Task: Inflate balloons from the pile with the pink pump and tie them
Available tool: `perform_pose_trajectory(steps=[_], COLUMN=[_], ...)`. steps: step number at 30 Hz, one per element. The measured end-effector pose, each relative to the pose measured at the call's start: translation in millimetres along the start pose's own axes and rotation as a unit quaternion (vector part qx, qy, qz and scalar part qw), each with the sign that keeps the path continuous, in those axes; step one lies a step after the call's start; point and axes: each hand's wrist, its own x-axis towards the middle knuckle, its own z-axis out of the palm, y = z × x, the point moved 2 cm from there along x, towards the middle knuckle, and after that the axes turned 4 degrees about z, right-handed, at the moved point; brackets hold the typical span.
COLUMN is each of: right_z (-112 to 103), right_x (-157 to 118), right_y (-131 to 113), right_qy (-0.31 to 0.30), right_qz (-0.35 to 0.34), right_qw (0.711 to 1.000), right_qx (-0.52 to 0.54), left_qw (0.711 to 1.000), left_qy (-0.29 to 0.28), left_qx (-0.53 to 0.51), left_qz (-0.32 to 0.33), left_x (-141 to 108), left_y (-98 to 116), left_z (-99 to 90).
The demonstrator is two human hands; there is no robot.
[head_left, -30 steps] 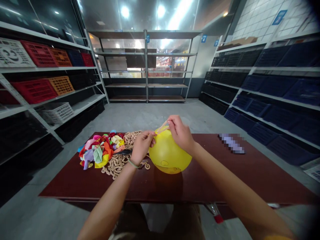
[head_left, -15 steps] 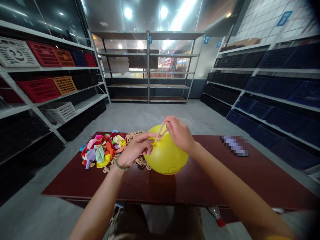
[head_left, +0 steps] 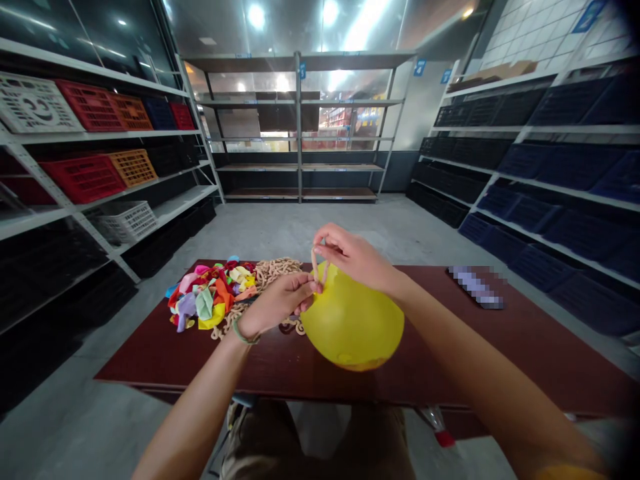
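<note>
An inflated yellow balloon [head_left: 353, 323] is over the middle of the table, tilted with its neck toward the upper left. My left hand [head_left: 280, 300] pinches at the balloon's neck, where a beige cord [head_left: 315, 261] meets it; the fingers hide the neck itself. Above, the fingers of my right hand [head_left: 353, 255] are closed on the cord, which rises as a narrow loop between the two hands. Beside my left hand lie a pile of limp coloured balloons [head_left: 204, 300] and a heap of beige cords [head_left: 280, 268].
The dark red table [head_left: 280, 367] spans the front, with a blurred-out flat object [head_left: 475, 287] at its right. Shelves with red crates [head_left: 85, 177] stand left, and racks with dark blue bins [head_left: 545, 233] right. A bare metal rack [head_left: 299, 133] stands at the back.
The balloon has swung to the right and slightly lower, tilting away from my left hand. My right hand has shifted left and up with the cord. My left hand has moved slightly right.
</note>
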Motion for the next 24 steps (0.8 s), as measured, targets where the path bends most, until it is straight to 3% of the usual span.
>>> perform_pose_trajectory(steps=[6,12,19,24], right_z=[-10,-21,-3,8], right_x=[-4,-5,18,27], right_y=[1,-14,-18,-12], right_qy=[-0.019,-0.071,-0.117,-0.135], right_qz=[0.027,0.006,-0.001,-0.006], right_qw=[0.993,0.991,0.992,0.990], right_qx=[0.114,0.117,0.055,0.035], left_qw=[0.999,0.999,0.972,0.978], left_qy=[0.032,0.029,0.021,-0.037], left_qx=[-0.017,0.008,0.227,0.202], left_qz=[-0.016,-0.020,0.064,0.048], left_x=[-1,3,-4,-12], left_y=[-1,-5,8,9], left_z=[5.3,11.5,15.7,11.1])
